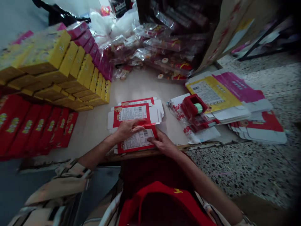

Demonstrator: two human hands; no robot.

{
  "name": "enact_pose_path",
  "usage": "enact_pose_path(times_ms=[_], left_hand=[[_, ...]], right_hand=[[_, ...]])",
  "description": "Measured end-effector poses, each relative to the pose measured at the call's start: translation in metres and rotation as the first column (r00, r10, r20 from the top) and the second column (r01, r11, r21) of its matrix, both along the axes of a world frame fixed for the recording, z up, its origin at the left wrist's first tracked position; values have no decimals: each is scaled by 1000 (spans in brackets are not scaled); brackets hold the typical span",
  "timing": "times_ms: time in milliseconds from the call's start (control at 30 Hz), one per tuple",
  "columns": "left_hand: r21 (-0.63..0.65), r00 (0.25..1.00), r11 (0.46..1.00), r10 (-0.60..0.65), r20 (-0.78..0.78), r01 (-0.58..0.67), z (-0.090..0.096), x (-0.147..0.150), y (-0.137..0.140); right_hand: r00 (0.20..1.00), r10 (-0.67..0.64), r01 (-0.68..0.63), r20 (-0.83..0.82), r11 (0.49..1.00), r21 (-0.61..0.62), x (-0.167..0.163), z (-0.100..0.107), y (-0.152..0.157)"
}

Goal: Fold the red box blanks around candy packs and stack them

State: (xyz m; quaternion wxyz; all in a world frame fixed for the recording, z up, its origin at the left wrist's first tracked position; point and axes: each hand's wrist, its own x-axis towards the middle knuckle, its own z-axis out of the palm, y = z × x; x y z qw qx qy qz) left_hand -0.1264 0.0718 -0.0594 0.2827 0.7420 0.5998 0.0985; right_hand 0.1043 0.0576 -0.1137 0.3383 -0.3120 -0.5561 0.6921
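A red carton (135,140) with a white printed label lies at the near edge of the table, between my two hands. My left hand (128,129) is closed at its upper edge, fingers pointing right along the edge. My right hand (163,143) grips its right end, thumb on the printed face and the other fingers mostly hidden behind. Just beyond, flat red-and-white cartons (131,113) lie in a small pile. To the right, a red tape dispenser (194,108) with a pale green roll rests on printed plastic wrappers (177,105).
Stacked yellow boxes (63,67), red boxes (39,125) and magenta boxes (90,44) fill the left side. Clear-wrapped packets (162,47) spill from a large cardboard carton (218,34) at the back. Flattened yellow cartons (213,92) and magenta cartons (237,84) lie at the right edge.
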Motion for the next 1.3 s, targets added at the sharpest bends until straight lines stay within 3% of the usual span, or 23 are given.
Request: enact_pose_path(times_ms=[100, 233, 367, 433, 533, 700, 767, 833, 900, 933, 1000, 1033, 1100, 1167, 1233, 1300], left_hand=[[-192, 993, 981, -4, 121, 27, 13, -5, 6], [-363, 959, 932, 121, 255, -21, 25, -4, -5], [-280, 944, 958, 141, 297, -55, 24, 3, -16], [-232, 953, 971, 128, 274, -64, 24, 5, -19], [-286, 949, 958, 95, 299, -6, 32, 3, -17], [-281, 940, 957, 28, 341, 74, 50, 2, -12], [-203, 957, 979, 27, 288, 34, 57, 5, -14], [-12, 987, 999, 33, 160, -32, 63, 11, -18], [218, 989, 965, 133, 65, -144, 70, 18, -22], [306, 973, 923, 215, 86, -231, 72, 23, -24], [345, 886, 824, 360, 292, -449, 72, 34, -29], [276, 799, 787, 404, 445, -551, 70, 41, -32], [12, 562, 769, 457, 690, -639, 59, 53, -41], [-204, 384, 765, 512, 769, -611, 46, 63, -54], [-203, 340, 734, 517, 785, -648, 36, 66, -66], [-100, 346, 700, 466, 814, -707, 31, 66, -76]], right_hand=[[991, 64, -78, -120, 990, -118, 1, 5, 3], [966, 164, -205, -198, 957, -206, 0, 18, 5], [986, 63, -98, -151, 968, -231, -10, 20, 7], [988, 37, -64, -149, 982, -179, -14, 16, 7], [991, 35, -42, -126, 998, -54, -12, 11, 7], [998, 1, 7, -59, 989, 149, -4, 19, 6], [998, 0, 10, -59, 984, 180, -3, 23, 5], [994, -75, 87, -78, 980, 177, -3, 28, 6], [941, -326, 337, -86, 922, 189, -3, 35, 10], [874, -479, 484, -78, 847, 222, -4, 40, 12], [741, -668, 655, -72, 694, 299, -5, 50, 17], [740, -667, 656, -81, 691, 304, -6, 54, 18], [841, -523, 541, -139, 816, 202, -7, 61, 16], [895, -374, 394, -245, 918, 38, -6, 66, 9], [912, -275, 263, -305, 961, -80, 0, 69, 0], [935, -156, 114, -318, 983, -146, 8, 70, -10]])
